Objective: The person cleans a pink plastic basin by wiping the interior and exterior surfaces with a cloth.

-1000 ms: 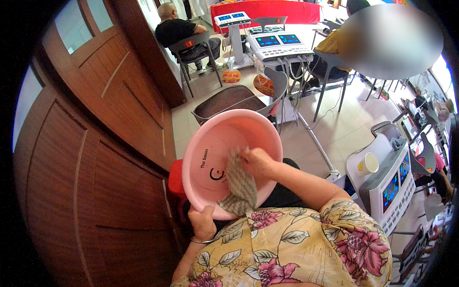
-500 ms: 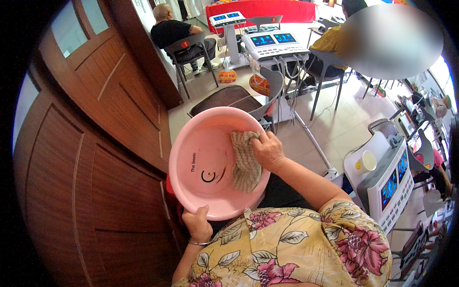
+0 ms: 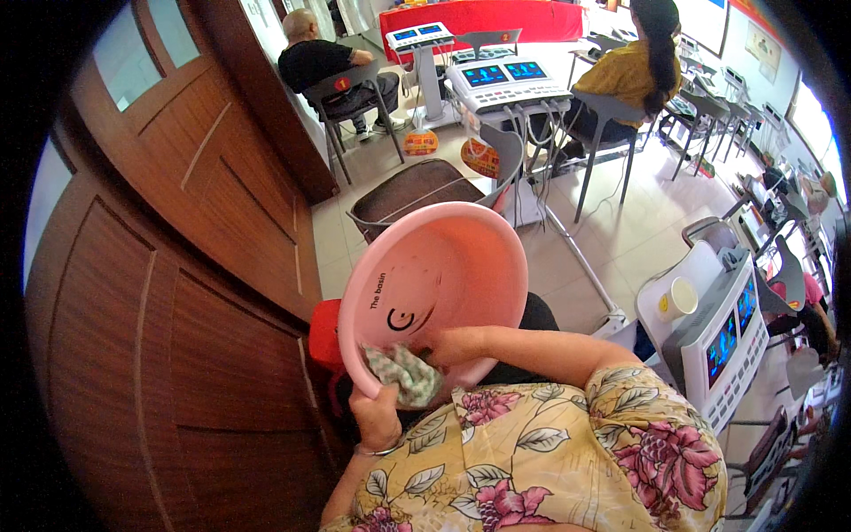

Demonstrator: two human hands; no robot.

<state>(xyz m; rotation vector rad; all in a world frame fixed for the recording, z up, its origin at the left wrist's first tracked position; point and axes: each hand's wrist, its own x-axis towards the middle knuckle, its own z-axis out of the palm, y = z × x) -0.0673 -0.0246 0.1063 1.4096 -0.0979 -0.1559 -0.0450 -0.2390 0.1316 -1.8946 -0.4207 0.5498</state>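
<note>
L hand (image 3: 376,418) is gripping pink basin (image 3: 483,266), R fingers (image 3: 441,348) are touching cloth (image 3: 408,377) (blurry, hold unclear), dark streaks (image 3: 425,317) showing past them, wipe prob. unfinished.

My basin (image 3: 483,257) is smooth, glossy plastic; the cloth (image 3: 408,379) at its near edge, matt, rough; the door (image 3: 102,372), wood.

Looks like a communal treatment or therapy room, judging by cabled white twin-screen consoles (image 3: 510,82) on pedestals (image 3: 429,82), grey chairs (image 3: 607,108) set out around them, people (image 3: 620,73) seated there in everyday clothes, a long red-draped table (image 3: 483,19) at the far end, and pale floor tiles (image 3: 607,229) throughout.
</note>
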